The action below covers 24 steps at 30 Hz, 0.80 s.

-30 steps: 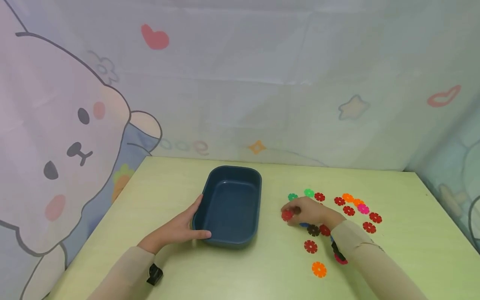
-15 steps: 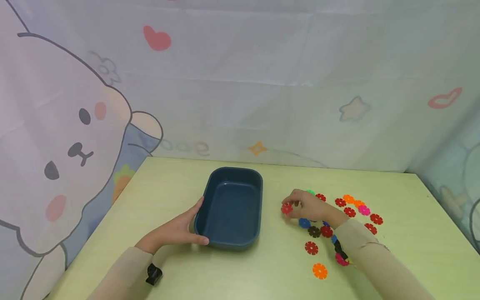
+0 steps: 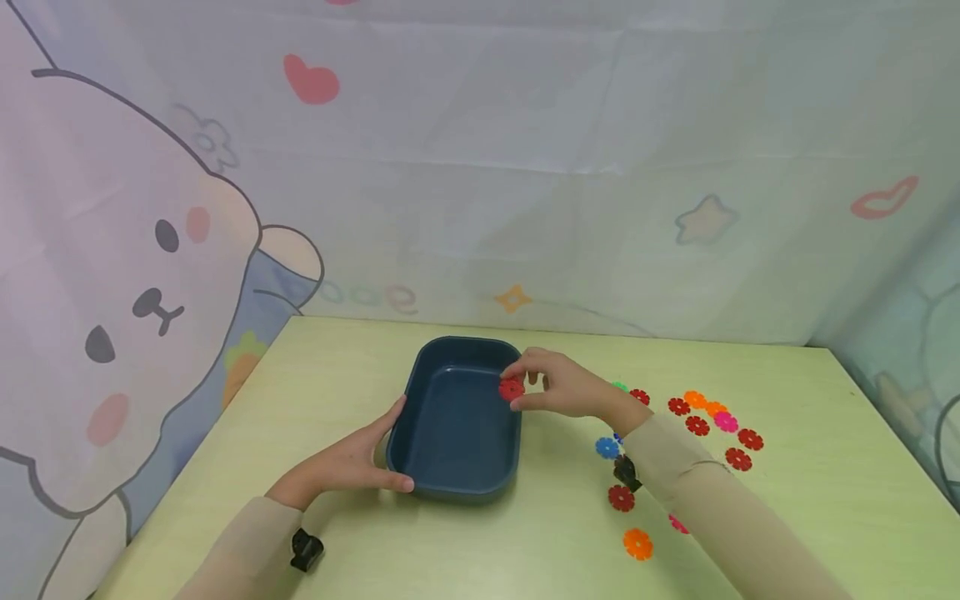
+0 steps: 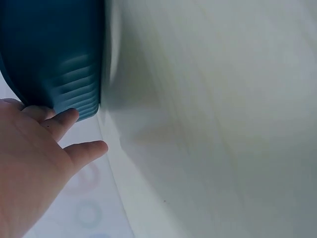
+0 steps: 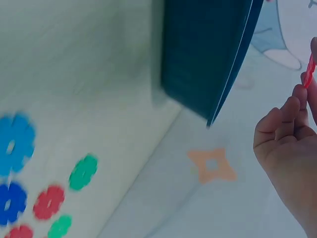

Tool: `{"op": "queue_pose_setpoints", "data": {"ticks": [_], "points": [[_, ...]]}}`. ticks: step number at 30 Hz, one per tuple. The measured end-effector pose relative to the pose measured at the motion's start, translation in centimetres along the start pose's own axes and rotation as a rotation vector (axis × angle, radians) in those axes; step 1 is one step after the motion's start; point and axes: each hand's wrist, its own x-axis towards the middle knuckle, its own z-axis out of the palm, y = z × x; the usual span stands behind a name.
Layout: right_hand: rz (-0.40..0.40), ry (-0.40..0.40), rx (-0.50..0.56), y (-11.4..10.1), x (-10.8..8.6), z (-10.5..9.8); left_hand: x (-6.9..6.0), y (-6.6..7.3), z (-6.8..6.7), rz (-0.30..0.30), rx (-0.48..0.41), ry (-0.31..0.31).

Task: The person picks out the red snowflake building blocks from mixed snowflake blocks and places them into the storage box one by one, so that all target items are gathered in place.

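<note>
A dark blue rectangular bin (image 3: pixel 453 425) stands on the table, its inside bare. My left hand (image 3: pixel 348 458) rests against its left side and near corner, thumb by the near wall, fingers straight; in the left wrist view, fingertips of that hand (image 4: pixel 39 148) touch the ribbed outer wall. Between thumb and fingers, my right hand (image 3: pixel 566 383) pinches a red snowflake disc (image 3: pixel 512 389) over the bin's right rim. The right wrist view has this disc (image 5: pixel 309 72) edge-on.
Right of the bin, several snowflake discs lie scattered: a light blue disc (image 3: pixel 607 447), an orange disc (image 3: pixel 638 544), a pink disc (image 3: pixel 725 422) and red ones. The right forearm covers some. A printed curtain (image 3: pixel 480 167) hangs behind the table (image 3: pixel 525 550).
My right hand has lifted the red snowflake disc from beside the other discs and carried it left to the bin's right rim. The left hand stays at the bin.
</note>
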Motion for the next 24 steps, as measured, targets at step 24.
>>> {"op": "queue_pose_setpoints", "data": {"ticks": [24], "points": [[-0.025, -0.091, -0.050, -1.7, 5.9, 8.6, 0.1, -0.9, 0.0, 0.014, -0.059, 0.018]]}}
